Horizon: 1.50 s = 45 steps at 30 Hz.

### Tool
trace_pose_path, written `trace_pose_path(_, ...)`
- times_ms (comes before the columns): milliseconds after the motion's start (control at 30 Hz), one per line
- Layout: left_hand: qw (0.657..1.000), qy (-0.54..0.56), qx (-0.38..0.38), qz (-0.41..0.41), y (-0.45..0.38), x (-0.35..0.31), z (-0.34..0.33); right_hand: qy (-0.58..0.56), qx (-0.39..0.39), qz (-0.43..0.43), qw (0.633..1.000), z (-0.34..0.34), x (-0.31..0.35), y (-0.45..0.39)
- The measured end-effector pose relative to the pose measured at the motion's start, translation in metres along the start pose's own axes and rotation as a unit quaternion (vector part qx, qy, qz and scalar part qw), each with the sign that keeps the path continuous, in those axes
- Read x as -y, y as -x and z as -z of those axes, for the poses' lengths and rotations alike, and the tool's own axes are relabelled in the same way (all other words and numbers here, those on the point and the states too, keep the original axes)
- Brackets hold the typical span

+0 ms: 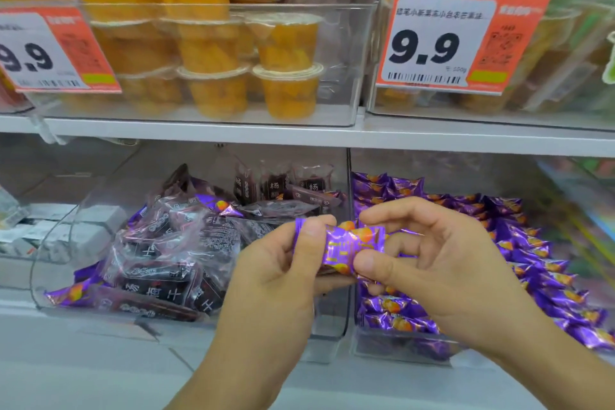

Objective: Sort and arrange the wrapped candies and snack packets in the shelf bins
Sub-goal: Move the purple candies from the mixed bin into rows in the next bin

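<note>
A: What do the hands have?
B: One purple candy [354,248], held between them in front of the lower shelf's front edge. The left hand [283,271] pinches its left end, thumb over the twisted wrapper. The right hand [432,263] pinches its right end between thumb and curled fingers. Each grip is closed on the candy.

A: And the bins?
B: Two clear ones side by side on the lower shelf. The left bin [53,233] holds dark packets [156,280] with a few purple candies mixed in. The right bin [392,344] is filled with purple candies only, lying in rows.

A: Above that?
B: On the upper shelf [199,130], a clear box of orange jelly cups [286,90], stacked. Two orange price tags [462,40] reading 9.9 hang at that shelf's front.
</note>
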<state>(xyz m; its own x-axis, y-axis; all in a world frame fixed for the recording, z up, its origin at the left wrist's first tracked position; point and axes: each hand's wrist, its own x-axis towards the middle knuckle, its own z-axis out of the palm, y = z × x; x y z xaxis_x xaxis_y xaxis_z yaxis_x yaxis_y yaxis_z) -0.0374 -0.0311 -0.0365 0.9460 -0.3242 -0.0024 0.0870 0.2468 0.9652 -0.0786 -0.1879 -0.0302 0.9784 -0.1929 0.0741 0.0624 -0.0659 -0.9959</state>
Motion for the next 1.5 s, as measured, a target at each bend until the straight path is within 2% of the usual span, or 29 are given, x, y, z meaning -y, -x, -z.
trace_pose_path(100,0.996,-0.056,-0.017,-0.061,-0.001,-0.002,0.0,0.023,-0.011,0.021,0.999,0.002,-0.002,0.0)
trace_pose_path(200,0.995,-0.058,-0.015,-0.083,-0.002,-0.004,0.0,0.03,0.0,0.038,0.999,0.007,-0.003,0.0)
trace_pose_path(300,0.99,-0.083,-0.01,-0.109,0.0,-0.001,-0.001,0.01,0.036,0.053,0.998,0.014,-0.002,-0.003)
trace_pose_path(400,0.968,-0.189,-0.034,-0.164,-0.002,0.003,0.002,0.03,0.047,0.063,0.996,0.02,-0.002,-0.005)
trace_pose_path(567,0.959,-0.217,-0.043,-0.178,0.001,0.011,-0.001,0.039,0.124,0.08,0.988,0.016,0.001,0.002)
trace_pose_path(667,0.963,-0.198,-0.048,-0.177,0.001,0.015,-0.004,0.078,0.067,0.083,0.991,0.015,0.0,0.003)
trace_pose_path(767,0.964,-0.197,-0.016,-0.177,-0.002,0.014,-0.002,0.083,0.068,0.068,0.992,0.024,0.002,0.002)
trace_pose_path(900,0.928,-0.313,-0.013,-0.201,-0.005,0.019,0.005,0.075,0.037,0.071,0.994,0.049,0.006,-0.002)
trace_pose_path(967,0.912,-0.367,0.001,-0.182,-0.006,0.026,0.01,0.084,0.006,0.064,0.994,0.067,0.005,-0.005)
trace_pose_path(1067,0.91,-0.393,0.043,-0.127,-0.003,0.041,0.014,0.133,-0.014,0.037,0.99,0.092,-0.001,-0.007)
trace_pose_path(1133,0.908,-0.396,0.059,-0.123,-0.001,0.048,0.017,0.211,0.0,0.017,0.977,0.102,-0.009,-0.007)
trace_pose_path(1267,0.923,-0.364,0.05,-0.117,-0.002,0.055,0.021,0.368,0.049,-0.022,0.928,0.108,-0.034,-0.007)
trace_pose_path(1367,0.926,-0.356,0.046,-0.12,-0.001,0.057,0.02,0.398,0.074,-0.037,0.914,0.109,-0.053,-0.005)
trace_pose_path(1500,0.929,-0.349,0.039,-0.121,-0.002,0.06,0.019,0.441,0.06,-0.047,0.894,0.105,-0.061,-0.005)
